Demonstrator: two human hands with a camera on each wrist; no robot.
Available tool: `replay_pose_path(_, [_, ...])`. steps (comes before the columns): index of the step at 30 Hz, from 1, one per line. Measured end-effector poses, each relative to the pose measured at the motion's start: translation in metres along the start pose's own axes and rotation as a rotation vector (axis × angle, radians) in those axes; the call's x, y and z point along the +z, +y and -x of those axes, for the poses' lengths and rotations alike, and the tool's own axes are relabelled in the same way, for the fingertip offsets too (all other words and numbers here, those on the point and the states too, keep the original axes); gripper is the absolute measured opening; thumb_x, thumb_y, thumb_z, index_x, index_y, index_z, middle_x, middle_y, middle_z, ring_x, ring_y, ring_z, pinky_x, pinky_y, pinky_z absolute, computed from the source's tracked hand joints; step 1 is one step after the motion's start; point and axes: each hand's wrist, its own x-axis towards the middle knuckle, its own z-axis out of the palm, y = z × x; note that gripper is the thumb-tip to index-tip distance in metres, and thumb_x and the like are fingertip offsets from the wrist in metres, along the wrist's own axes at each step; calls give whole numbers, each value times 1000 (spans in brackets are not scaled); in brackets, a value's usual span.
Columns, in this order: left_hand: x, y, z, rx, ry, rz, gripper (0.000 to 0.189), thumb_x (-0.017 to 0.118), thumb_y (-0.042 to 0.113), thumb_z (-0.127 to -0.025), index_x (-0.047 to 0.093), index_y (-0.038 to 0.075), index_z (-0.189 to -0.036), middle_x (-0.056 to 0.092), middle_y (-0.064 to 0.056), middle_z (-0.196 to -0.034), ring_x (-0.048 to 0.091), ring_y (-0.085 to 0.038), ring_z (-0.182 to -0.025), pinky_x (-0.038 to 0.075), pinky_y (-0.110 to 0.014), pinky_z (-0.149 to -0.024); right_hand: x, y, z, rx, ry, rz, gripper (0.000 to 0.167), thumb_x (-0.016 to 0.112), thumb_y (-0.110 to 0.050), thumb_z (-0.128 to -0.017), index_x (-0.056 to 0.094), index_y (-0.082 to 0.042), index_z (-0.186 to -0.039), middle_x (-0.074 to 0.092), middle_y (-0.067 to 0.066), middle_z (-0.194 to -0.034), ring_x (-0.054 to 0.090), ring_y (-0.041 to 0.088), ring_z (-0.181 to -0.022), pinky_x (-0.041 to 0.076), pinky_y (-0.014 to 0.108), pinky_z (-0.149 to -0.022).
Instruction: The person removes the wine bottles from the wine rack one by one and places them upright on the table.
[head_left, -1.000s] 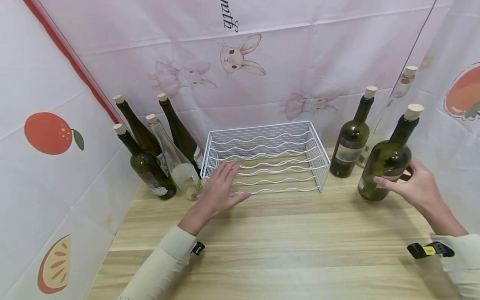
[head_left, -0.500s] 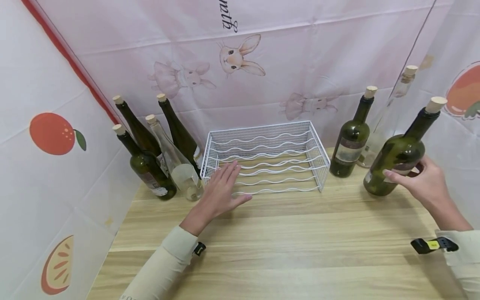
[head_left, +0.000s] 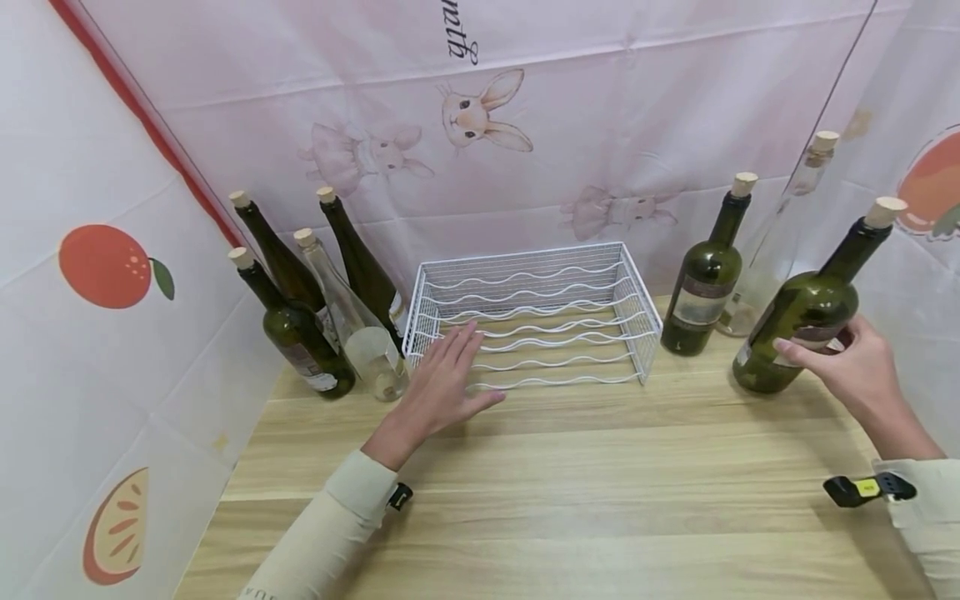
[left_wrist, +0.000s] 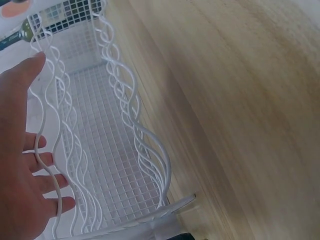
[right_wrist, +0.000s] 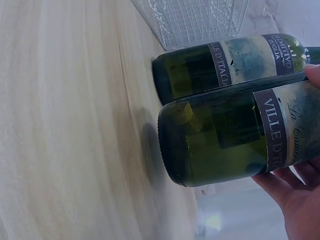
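My right hand (head_left: 851, 371) grips a corked green wine bottle (head_left: 813, 304) round its labelled body. The bottle leans to the right, its base close to the table; whether it touches is unclear. In the right wrist view, the fingers and thumb hold the bottle (right_wrist: 215, 132) from opposite sides. At the front left of the white wire wine rack (head_left: 536, 379), my left hand (head_left: 438, 379) lies with its fingers extended over the wavy wires. The left wrist view has the left hand (left_wrist: 20, 160) beside those wires, fingertips among them. No bottle lies in the rack (left_wrist: 132, 85).
Just left of the held bottle stands another green bottle (head_left: 701, 287), with a clear corked bottle (head_left: 765, 258) behind. Left of the rack are several more corked bottles, among them a clear one (head_left: 367, 350) and a green one (head_left: 303, 346). Printed cloth walls (head_left: 555, 125) enclose the table (head_left: 570, 500).
My right hand has moved the green wine bottle to the right and tilted its neck that way, mostly in the first half second. My left hand has stayed almost still at the rack.
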Motion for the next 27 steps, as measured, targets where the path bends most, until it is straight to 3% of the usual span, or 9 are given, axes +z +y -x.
replay_pose_path(27, [1, 0, 1, 14, 22, -28, 103, 65, 74, -87, 37, 5, -159, 30, -12, -171, 34, -37, -156, 31, -55, -128, 3, 19, -6, 34, 10, 62, 44, 83, -35, -87, 49, -49, -112, 48, -33, -99, 43, -17, -95, 32, 4, -78])
